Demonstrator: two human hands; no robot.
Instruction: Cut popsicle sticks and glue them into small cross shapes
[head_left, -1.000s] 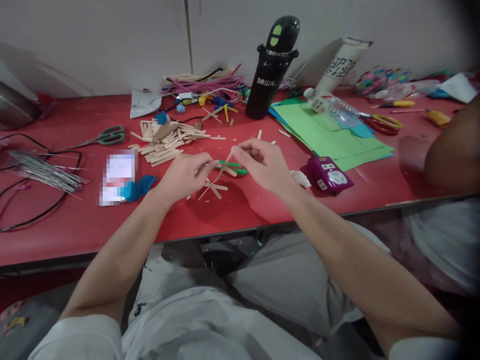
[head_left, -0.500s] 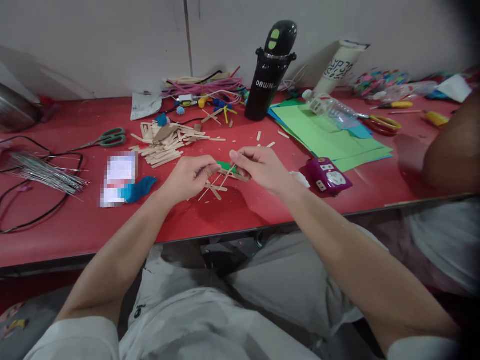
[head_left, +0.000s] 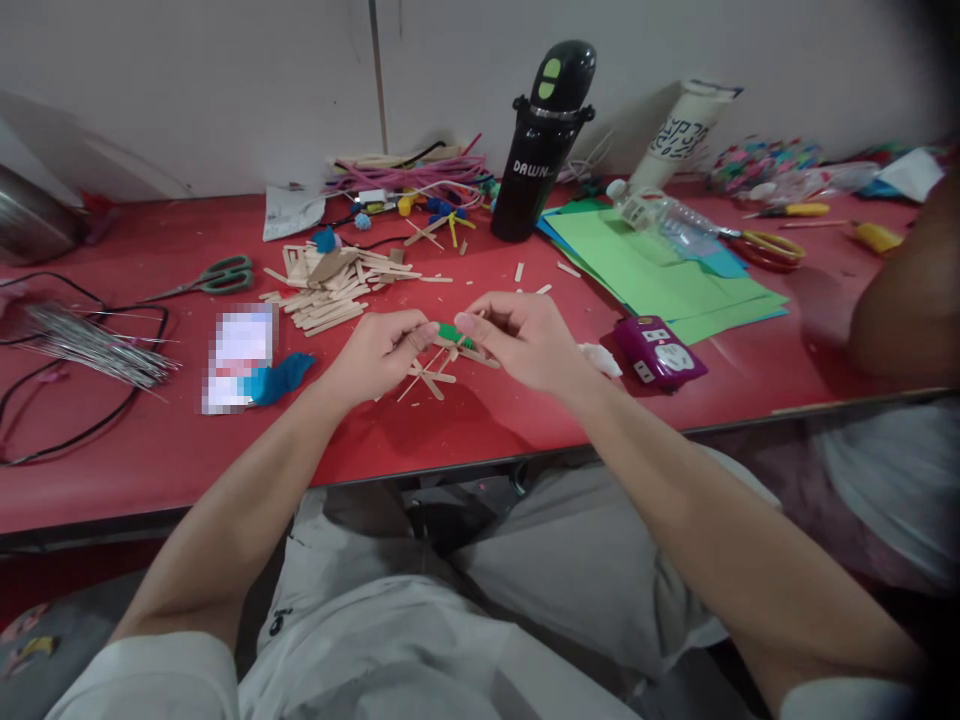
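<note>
My left hand (head_left: 391, 350) is closed in a pinch, thumb against fingers, at one end of a thin wooden stick that shows past its fingertips. Opposite it, my right hand (head_left: 517, 338) pinches a small wooden stick; most of that piece is hidden by the thumb and fingers. Between the two hands a green piece (head_left: 450, 332) with a ridged edge shows, partly covered, with a flat wooden strip (head_left: 480, 356) along its near side. Just below, crossed craft sticks (head_left: 430, 377) lie on the red table.
Behind my left hand lies a heap of craft sticks (head_left: 337, 290). Scissors (head_left: 225, 275), a blue scrap (head_left: 277, 380) and metal wires (head_left: 97, 345) are leftward. A black bottle (head_left: 536, 150) stands behind; green paper (head_left: 675, 270) and a purple box (head_left: 660, 353) lie right, near another person's arm (head_left: 907, 300).
My right hand has turned slightly and shifted a little left. The thin stick that slanted down from its fingertips no longer shows there. My left hand has barely moved.
</note>
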